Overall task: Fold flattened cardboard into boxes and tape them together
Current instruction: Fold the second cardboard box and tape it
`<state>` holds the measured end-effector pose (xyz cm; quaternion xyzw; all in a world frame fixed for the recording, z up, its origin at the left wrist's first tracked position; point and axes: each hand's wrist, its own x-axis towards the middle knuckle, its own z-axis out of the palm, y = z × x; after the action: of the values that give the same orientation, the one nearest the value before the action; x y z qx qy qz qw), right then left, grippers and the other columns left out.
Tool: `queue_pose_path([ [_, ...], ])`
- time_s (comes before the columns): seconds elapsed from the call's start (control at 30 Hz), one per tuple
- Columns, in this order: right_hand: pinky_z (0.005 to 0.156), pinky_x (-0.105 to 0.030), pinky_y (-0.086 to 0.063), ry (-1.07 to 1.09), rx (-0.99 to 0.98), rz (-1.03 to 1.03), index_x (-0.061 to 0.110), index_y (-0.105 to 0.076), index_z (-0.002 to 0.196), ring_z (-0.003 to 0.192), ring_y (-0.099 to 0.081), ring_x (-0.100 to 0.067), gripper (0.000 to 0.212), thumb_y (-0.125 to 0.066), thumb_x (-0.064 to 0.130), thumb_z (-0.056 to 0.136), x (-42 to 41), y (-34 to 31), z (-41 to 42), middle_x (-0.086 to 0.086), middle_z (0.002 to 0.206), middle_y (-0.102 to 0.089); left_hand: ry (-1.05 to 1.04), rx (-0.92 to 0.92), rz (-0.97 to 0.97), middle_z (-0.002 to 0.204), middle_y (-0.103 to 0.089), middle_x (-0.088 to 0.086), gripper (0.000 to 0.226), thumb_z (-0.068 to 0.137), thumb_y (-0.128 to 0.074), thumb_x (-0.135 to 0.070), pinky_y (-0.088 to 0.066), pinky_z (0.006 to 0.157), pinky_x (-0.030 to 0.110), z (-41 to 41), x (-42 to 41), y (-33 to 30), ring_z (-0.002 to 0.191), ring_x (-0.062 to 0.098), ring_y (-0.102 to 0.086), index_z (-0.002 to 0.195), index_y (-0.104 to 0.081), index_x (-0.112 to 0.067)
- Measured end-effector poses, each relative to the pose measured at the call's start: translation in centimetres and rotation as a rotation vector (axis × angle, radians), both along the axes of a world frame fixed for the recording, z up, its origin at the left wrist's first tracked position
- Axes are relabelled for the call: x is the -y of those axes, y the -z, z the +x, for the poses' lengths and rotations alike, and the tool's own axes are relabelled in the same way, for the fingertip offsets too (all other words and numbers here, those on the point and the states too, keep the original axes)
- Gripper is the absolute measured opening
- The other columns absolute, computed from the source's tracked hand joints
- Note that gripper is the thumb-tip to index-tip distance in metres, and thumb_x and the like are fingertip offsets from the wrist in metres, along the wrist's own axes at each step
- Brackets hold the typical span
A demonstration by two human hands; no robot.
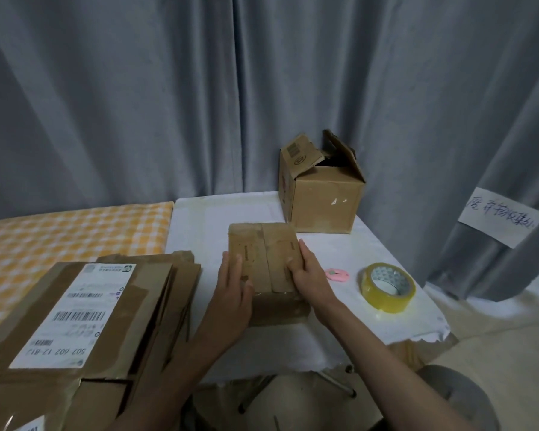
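At nine o'clock, well left of the work: a stack of flattened cardboard (84, 321), topmost sheet bearing a white shipping label (75, 312) and strips of brown tape. Several sheets visible at the stack's edges, all still flat, so plenty left to fold, by the look of it. Behind it, toward ten o'clock, a yellow checked cloth (59, 237).

At centre, on the white-covered bench (293, 343): a small box (266, 269), flaps closed on top, glossy tape seemingly running along the middle seam and over the near edge. Left hand (231, 290) laid against the box's left side, fingers (234, 269) straight and flat on the top, pressing rather than gripping. Right hand (308, 272) at the box's right edge, thumb on the top face, other fingers dropping down the far side and mostly hidden; gripping the box, as far as can be told. Probably smoothing or checking the seam; this box close to finished.

At one o'clock, farther back: a larger box (321, 197), upright and squared, top flaps still loose and open. Folded, then, but not sealed on top.

At three o'clock, just right of the right hand: a small pink cutter (337, 274), then a roll of clear tape (387, 287), both lying on the bench, untouched. Grey curtain (199, 88) behind everything.
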<state>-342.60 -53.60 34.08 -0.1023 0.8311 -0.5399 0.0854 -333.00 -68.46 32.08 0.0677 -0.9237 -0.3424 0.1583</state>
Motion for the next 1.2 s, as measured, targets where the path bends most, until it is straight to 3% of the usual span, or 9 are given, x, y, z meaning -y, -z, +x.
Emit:
queue_pose_path([
  [0.1, 0.116, -0.030, -0.024, -0.072, 0.027, 0.000, 0.023, -0.018, 0.159, 0.147, -0.029, -0.021, 0.059, -0.042, 0.032, 0.107, 0.0, -0.6, -0.6, 0.001, 0.162, -0.029, 0.044, -0.016, -0.156, 0.164, 0.008, -0.002, 0.055, 0.106, -0.027, -0.027, 0.002, 0.123, 0.028, 0.2, 0.4, -0.2, 0.151, 0.015, 0.010, 0.157, -0.008, -0.013],
  [0.2, 0.109, -0.020, -0.022, -0.144, -0.086, 0.101, 0.022, -0.019, 0.158, 0.143, -0.032, -0.014, 0.059, -0.044, 0.032, 0.106, -0.7, -0.5, -0.2, 0.001, 0.160, -0.031, 0.025, 0.036, -0.221, 0.164, 0.006, -0.005, 0.067, 0.099, -0.013, -0.048, 0.005, 0.122, 0.027, 0.9, 0.9, -0.9, 0.150, 0.010, 0.011, 0.157, -0.005, -0.017],
  [0.33, 0.100, 0.004, -0.017, -0.182, -0.327, 0.167, 0.031, -0.030, 0.150, 0.124, -0.031, 0.019, 0.048, -0.046, 0.033, 0.105, -2.7, 0.8, 1.4, 0.009, 0.151, -0.038, -0.016, 0.042, -0.322, 0.165, 0.004, -0.003, 0.072, 0.096, -0.009, -0.053, 0.006, 0.120, 0.023, 1.3, 1.0, -1.1, 0.151, 0.010, 0.008, 0.158, -0.004, -0.016],
  [0.4, 0.109, -0.002, -0.012, -0.174, -0.356, 0.238, 0.027, -0.028, 0.155, 0.138, -0.024, 0.010, 0.052, -0.040, 0.038, 0.106, -3.3, 1.5, 2.0, 0.012, 0.159, -0.029, -0.041, 0.039, -0.390, 0.165, 0.004, -0.002, 0.067, 0.101, -0.013, -0.051, 0.006, 0.120, 0.024, 0.9, 0.9, -0.9, 0.151, 0.011, 0.008, 0.158, -0.002, -0.016],
  [0.57, 0.109, -0.003, 0.003, -0.203, -0.378, 0.377, 0.025, -0.009, 0.160, 0.146, -0.005, 0.005, 0.060, -0.026, 0.045, 0.106, -2.4, 1.8, 0.9, 0.014, 0.166, -0.005, -0.034, 0.072, -0.431, 0.165, 0.003, -0.002, 0.067, 0.101, -0.012, -0.051, 0.008, 0.116, 0.024, -1.0, 1.8, -1.0, 0.151, 0.013, 0.006, 0.158, -0.002, -0.017],
  [0.7, 0.115, -0.015, -0.005, -0.224, -0.405, 0.470, 0.015, -0.010, 0.160, 0.153, -0.010, -0.010, 0.057, -0.026, 0.034, 0.109, -0.7, 0.7, -1.5, 0.003, 0.168, -0.006, -0.029, 0.107, -0.398, 0.165, 0.004, -0.001, 0.066, 0.102, -0.014, -0.050, 0.005, 0.116, 0.027, -3.6, 3.3, -1.2, 0.152, 0.014, 0.005, 0.157, -0.002, -0.017],
  [0.87, 0.116, -0.034, -0.029, -0.216, -0.420, 0.562, 0.014, -0.015, 0.159, 0.149, -0.028, -0.021, 0.054, -0.025, 0.033, 0.109, 2.0, -0.5, -4.8, -0.003, 0.168, -0.011, -0.024, 0.125, -0.401, 0.166, 0.001, 0.000, 0.065, 0.103, -0.016, -0.050, 0.005, 0.116, 0.027, -7.9, 6.0, -0.7, 0.152, 0.015, 0.001, 0.158, -0.004, -0.017],
  [1.07, 0.108, -0.039, -0.038, -0.235, -0.387, 0.632, 0.009, -0.014, 0.158, 0.141, -0.041, -0.034, 0.054, -0.025, 0.028, 0.109, 4.8, -0.9, -9.9, -0.010, 0.168, -0.010, -0.033, 0.185, -0.413, 0.166, 0.001, 0.001, 0.064, 0.104, -0.015, -0.049, 0.002, 0.119, 0.031, -13.9, 8.4, -0.4, 0.152, 0.016, 0.001, 0.157, -0.002, -0.015],
  [1.2, 0.115, -0.044, -0.035, -0.256, -0.436, 0.804, -0.001, -0.028, 0.150, 0.150, -0.025, -0.031, 0.048, -0.020, 0.019, 0.108, 6.3, -0.5, -13.3, -0.014, 0.167, -0.005, -0.040, 0.159, -0.416, 0.166, -0.004, 0.002, 0.063, 0.105, -0.017, -0.046, 0.001, 0.120, 0.032, -17.2, 9.1, -0.6, 0.152, 0.017, -0.002, 0.157, -0.008, -0.013],
])
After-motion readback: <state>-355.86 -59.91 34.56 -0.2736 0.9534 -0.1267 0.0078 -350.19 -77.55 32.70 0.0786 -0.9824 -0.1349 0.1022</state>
